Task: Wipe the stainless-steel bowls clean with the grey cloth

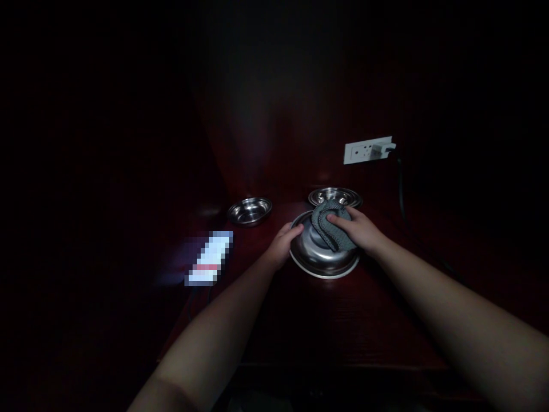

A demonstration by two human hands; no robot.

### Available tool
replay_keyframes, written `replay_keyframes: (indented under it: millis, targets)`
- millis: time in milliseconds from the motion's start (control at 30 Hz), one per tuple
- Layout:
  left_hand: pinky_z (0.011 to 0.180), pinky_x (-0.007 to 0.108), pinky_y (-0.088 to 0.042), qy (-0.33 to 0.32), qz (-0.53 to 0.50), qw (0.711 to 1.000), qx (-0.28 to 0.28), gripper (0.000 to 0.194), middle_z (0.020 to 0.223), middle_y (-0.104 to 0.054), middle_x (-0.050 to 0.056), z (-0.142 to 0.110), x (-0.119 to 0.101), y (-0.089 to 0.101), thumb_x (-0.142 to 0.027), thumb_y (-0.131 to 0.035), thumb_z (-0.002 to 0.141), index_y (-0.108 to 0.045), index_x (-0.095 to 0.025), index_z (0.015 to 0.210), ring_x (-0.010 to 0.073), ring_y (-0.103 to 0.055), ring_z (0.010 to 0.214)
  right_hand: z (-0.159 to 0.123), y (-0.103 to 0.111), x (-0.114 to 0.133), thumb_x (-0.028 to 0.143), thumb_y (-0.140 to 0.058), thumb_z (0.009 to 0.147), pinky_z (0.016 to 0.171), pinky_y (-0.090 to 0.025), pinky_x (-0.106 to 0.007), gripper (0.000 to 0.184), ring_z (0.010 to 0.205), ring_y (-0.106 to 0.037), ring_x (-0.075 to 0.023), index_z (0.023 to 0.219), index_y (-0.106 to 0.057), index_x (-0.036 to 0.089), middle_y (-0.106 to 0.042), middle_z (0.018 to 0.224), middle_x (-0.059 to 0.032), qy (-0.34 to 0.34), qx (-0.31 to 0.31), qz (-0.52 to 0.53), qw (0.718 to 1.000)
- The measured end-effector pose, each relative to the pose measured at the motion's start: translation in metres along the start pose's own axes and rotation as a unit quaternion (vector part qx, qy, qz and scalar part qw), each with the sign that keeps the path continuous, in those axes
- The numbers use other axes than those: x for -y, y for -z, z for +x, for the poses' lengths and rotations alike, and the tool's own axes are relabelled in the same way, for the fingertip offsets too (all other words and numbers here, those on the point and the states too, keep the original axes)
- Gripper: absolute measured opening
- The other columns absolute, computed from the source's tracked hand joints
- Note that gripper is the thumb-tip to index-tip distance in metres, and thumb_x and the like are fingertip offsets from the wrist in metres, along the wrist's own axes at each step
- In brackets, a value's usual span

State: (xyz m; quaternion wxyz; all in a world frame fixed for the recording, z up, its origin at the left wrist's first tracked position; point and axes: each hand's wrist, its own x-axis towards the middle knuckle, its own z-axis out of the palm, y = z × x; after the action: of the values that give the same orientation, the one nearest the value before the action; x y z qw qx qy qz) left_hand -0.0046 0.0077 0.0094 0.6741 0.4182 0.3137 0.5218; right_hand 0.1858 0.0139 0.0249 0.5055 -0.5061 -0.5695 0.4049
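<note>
A shiny steel bowl is tilted up between my hands, its outer underside toward me. My left hand grips the bowl's left rim, with the thumb laid over the edge. Bunched in my right hand is a grey cloth, pressed against the upper right of the bowl. The thumb lies on top of the cloth, and the other fingers are mostly hidden behind it. Just behind the cloth sits another steel dish, partly covered from view.
A small steel bowl stands at the back left of the dark red table. Nearer on the left lies a lit phone, its screen blurred. On the back wall is a white socket panel with a plug and a hanging cable.
</note>
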Motion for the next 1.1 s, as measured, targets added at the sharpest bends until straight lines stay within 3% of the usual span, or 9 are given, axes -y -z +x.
replay_keyframes:
  millis: [267, 433, 567, 767, 1100]
  targets:
    - [0.080, 0.038, -0.050, 0.059, -0.094, 0.993, 0.047, 0.038, 0.086, -0.068, 0.011, -0.001, -0.011, 0.004, -0.043, -0.050, 0.079, -0.059, -0.012, 0.100, 0.0233, -0.064, 0.087, 0.008, 0.003, -0.005, 0.055, -0.066, 0.064, 0.078, -0.052, -0.038, 0.048, 0.087, -0.065, -0.0231, 0.098, -0.059, 0.022, -0.068, 0.096, -0.0055, 0.018, -0.117, -0.023, 0.993]
    - [0.076, 0.040, -0.052, 0.059, 0.008, 0.995, 0.077, 0.051, 0.104, -0.064, 0.008, -0.008, -0.003, 0.002, -0.027, -0.068, 0.069, -0.047, -0.023, 0.116, 0.0222, -0.064, 0.089, 0.008, 0.007, -0.004, 0.057, -0.064, 0.063, 0.077, -0.051, -0.038, 0.050, 0.084, -0.063, -0.0224, 0.100, -0.058, 0.023, -0.067, 0.095, -0.0050, 0.046, -0.170, -0.067, 0.982]
    - [0.071, 0.038, -0.053, 0.029, 0.068, 0.995, 0.064, 0.056, 0.112, -0.059, 0.008, -0.010, -0.002, 0.000, -0.025, -0.072, 0.065, -0.047, -0.024, 0.115, 0.0219, -0.063, 0.090, 0.009, 0.007, -0.009, 0.055, -0.063, 0.067, 0.079, -0.051, -0.038, 0.047, 0.086, -0.063, -0.0225, 0.102, -0.057, 0.024, -0.067, 0.097, -0.0049, 0.057, -0.143, -0.056, 0.986]
    - [0.062, 0.029, -0.051, 0.009, 0.091, 0.995, 0.029, 0.053, 0.102, -0.061, 0.006, -0.008, -0.008, 0.002, -0.030, -0.072, 0.065, -0.050, -0.021, 0.112, 0.0182, -0.062, 0.080, 0.010, 0.003, -0.016, 0.051, -0.061, 0.070, 0.084, -0.050, -0.040, 0.044, 0.093, -0.063, -0.0245, 0.106, -0.056, 0.026, -0.068, 0.100, -0.0036, 0.046, -0.095, -0.034, 0.994]
    - [0.062, 0.031, -0.051, 0.020, 0.073, 0.997, 0.011, 0.046, 0.097, -0.063, 0.007, 0.000, -0.005, 0.008, -0.038, -0.067, 0.069, -0.053, -0.020, 0.109, 0.0194, -0.063, 0.079, 0.004, 0.000, -0.007, 0.055, -0.063, 0.069, 0.087, -0.049, -0.041, 0.049, 0.095, -0.063, -0.0252, 0.105, -0.057, 0.023, -0.068, 0.103, -0.0056, 0.013, -0.057, -0.013, 0.998]
